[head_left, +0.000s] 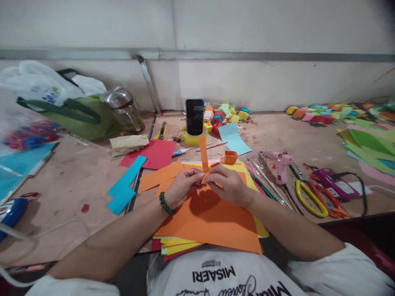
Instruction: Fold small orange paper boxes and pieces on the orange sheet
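My left hand (185, 186), with a green bead bracelet at the wrist, pinches an orange paper strip (203, 154) that stands upright between my hands. The fingers of my right hand (226, 185) are closed on the same orange paper from the other side, and its lower folds are partly hidden by my fingertips. Both hands are above an orange sheet (212, 224) that tops a stack of coloured paper. Just behind them sits a small folded orange box (230, 157). More orange strips (160, 176) lie to the left.
A phone (194, 117) stands on a yellow tape roll (190, 137), with folded paper pieces (233, 117) behind. To the right are a pink glue gun (280, 166), yellow-handled scissors (311, 199) and a purple power strip (333, 183). Blue strips (123, 197), a glass jar (125, 113) and a green bag (89, 119) are left.
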